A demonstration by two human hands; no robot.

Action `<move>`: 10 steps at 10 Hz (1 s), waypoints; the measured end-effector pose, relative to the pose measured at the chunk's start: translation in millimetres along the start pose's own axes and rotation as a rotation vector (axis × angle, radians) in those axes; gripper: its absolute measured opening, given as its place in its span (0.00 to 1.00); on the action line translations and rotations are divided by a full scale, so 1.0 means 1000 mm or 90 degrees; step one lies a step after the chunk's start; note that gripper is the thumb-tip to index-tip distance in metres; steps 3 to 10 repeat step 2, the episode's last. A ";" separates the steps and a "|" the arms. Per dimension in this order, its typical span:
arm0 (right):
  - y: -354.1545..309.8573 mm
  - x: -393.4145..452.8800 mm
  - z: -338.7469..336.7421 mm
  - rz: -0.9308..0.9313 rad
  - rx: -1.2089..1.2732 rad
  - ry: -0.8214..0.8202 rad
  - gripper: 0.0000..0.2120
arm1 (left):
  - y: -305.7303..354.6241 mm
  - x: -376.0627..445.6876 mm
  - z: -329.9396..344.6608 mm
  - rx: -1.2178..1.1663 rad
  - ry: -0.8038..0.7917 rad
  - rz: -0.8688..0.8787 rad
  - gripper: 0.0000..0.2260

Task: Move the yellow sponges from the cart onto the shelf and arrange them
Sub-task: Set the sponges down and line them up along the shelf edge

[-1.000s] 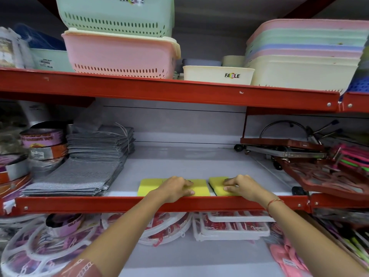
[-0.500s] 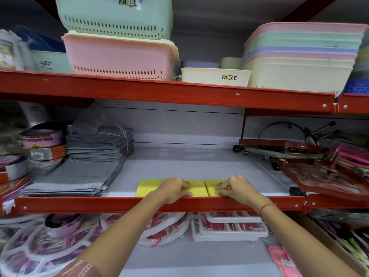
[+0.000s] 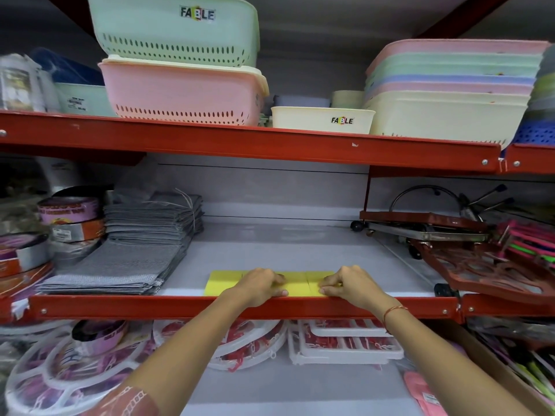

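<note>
Several yellow sponges [image 3: 222, 283] lie flat in a touching row along the front edge of the grey middle shelf [image 3: 285, 250], behind its red rail. My left hand [image 3: 258, 285] rests on top of the middle of the row, fingers curled down on a sponge. My right hand [image 3: 348, 285] presses on the right end of the row [image 3: 312, 280], fingertips pinched at the sponge's front edge. The cart is out of view.
Folded grey cloths [image 3: 120, 265] and tape rolls [image 3: 69, 211] fill the shelf's left side. A red metal rack and trolley [image 3: 480, 259] crowd the right. Plastic baskets [image 3: 186, 91] sit on the shelf above. White round hangers [image 3: 75, 370] lie on the shelf below.
My right hand slid the right-hand sponge leftwards until it closed the gap with the others. The row now reads as one continuous strip. My left hand stayed in place.
</note>
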State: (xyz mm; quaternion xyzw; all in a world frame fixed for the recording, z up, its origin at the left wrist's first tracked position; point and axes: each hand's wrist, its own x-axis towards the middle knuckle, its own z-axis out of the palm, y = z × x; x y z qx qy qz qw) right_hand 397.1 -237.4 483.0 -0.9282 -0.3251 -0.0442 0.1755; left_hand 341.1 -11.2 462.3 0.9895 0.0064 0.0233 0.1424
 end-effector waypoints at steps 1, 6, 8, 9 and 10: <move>0.002 0.003 0.000 0.002 0.001 -0.007 0.14 | 0.002 -0.001 -0.003 -0.015 -0.008 0.004 0.25; -0.006 0.005 -0.002 0.014 0.001 0.030 0.18 | 0.007 -0.010 -0.017 -0.036 0.030 0.020 0.27; -0.006 0.005 -0.002 0.014 0.001 0.030 0.18 | 0.007 -0.010 -0.017 -0.036 0.030 0.020 0.27; -0.006 0.005 -0.002 0.014 0.001 0.030 0.18 | 0.007 -0.010 -0.017 -0.036 0.030 0.020 0.27; -0.006 0.005 -0.002 0.014 0.001 0.030 0.18 | 0.007 -0.010 -0.017 -0.036 0.030 0.020 0.27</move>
